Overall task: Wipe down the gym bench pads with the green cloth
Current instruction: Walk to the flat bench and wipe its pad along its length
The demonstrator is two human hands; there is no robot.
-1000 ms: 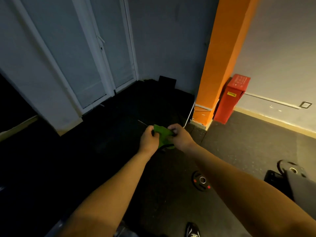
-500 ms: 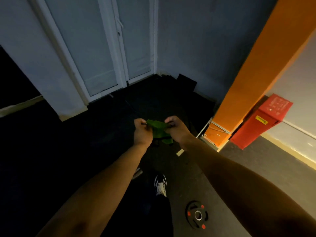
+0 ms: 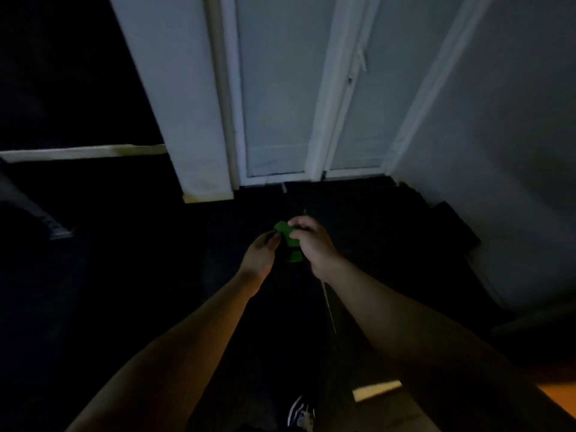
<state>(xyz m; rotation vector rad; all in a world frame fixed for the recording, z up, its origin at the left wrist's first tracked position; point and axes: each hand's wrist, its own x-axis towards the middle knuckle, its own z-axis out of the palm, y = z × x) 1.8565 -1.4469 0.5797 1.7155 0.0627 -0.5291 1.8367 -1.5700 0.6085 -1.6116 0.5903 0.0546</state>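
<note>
The dark floor (image 3: 124, 291) takes up most of what you see, nearly black in this dim light. Beyond it stands a pale wall section (image 3: 187, 104). Just to its right is a white-framed double door (image 3: 274, 104), and a grey wall (image 3: 498, 120) closes the corner on your right. A pale skirting strip (image 3: 84, 151) runs along the bottom of the dark area on the left. In the right corner, low dark slabs (image 3: 445, 226) lie on the floor against the grey wall; what they are is too dark to tell.

Both your bare forearms reach forward from the bottom edge and meet near the middle of the view. A small door handle (image 3: 361, 62) shows on the right door leaf. At the lower right there is an orange patch (image 3: 561, 397) at the very edge, with a short pale strip (image 3: 377, 389) on the floor beside it. One dark shoe (image 3: 300, 414) with light markings shows at the bottom between your arms. A thin pale line (image 3: 328, 307) crosses the floor under your right wrist.

The green cloth (image 3: 288, 238) is bunched small between your hands, held in the air above the floor and in front of the door. Your right hand (image 3: 311, 241) grips it from the right, fingers curled over its top edge. Your left hand (image 3: 260, 254) has its fingers curled in too, pinching the cloth's left side — the two hands sit close together, with only the cloth between them.
</note>
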